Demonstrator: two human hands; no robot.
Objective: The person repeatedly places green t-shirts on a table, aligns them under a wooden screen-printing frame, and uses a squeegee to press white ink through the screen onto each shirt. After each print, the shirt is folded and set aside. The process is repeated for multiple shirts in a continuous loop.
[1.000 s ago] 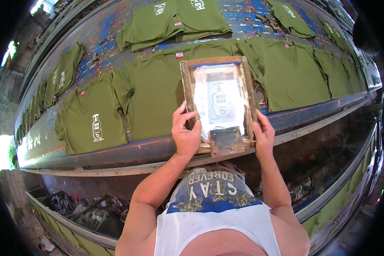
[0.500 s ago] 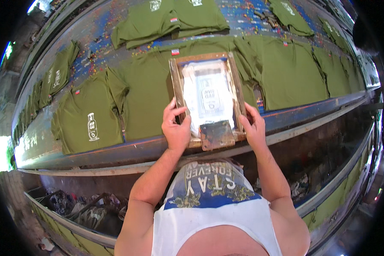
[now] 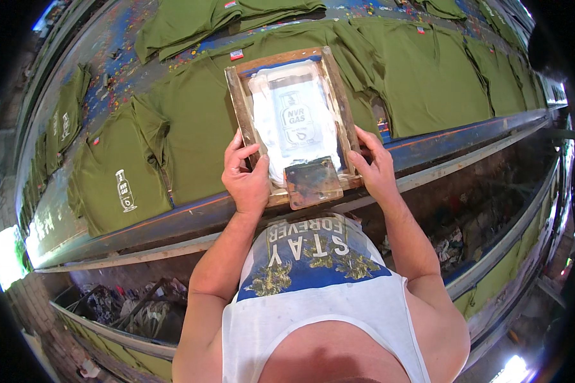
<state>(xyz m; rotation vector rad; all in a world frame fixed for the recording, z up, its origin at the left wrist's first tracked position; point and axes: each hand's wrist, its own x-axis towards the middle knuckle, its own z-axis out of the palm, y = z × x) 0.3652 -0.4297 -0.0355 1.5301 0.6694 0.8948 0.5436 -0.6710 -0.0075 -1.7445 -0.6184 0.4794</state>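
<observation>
A wooden screen-printing frame [image 3: 340,105] lies over a green T-shirt [image 3: 198,121], tilted slightly in the view. White ink [image 3: 262,121] is smeared over its mesh around a bottle-shaped design [image 3: 294,121]. My left hand [image 3: 246,182] grips the frame's near left side, fingers on the outside and thumb toward the inner edge. On the near right side, my right hand [image 3: 375,165] pinches the rail the same way. A flat, ink-stained squeegee [image 3: 313,183] rests at the near end of the frame, between my hands and touched by neither. The shirt beneath the mesh is hidden.
To the left, another green T-shirt [image 3: 118,191] bears a white bottle print. More green T-shirts [image 3: 428,83] lie along the long, paint-spotted table [image 3: 118,64]. Below its near edge [image 3: 204,217], a trough-like space holds crumpled cloth [image 3: 150,319].
The whole view has shifted and turned a little, so the table and frame appear farther up and left. Both hands keep their hold on the frame, and the squeegee stays in place.
</observation>
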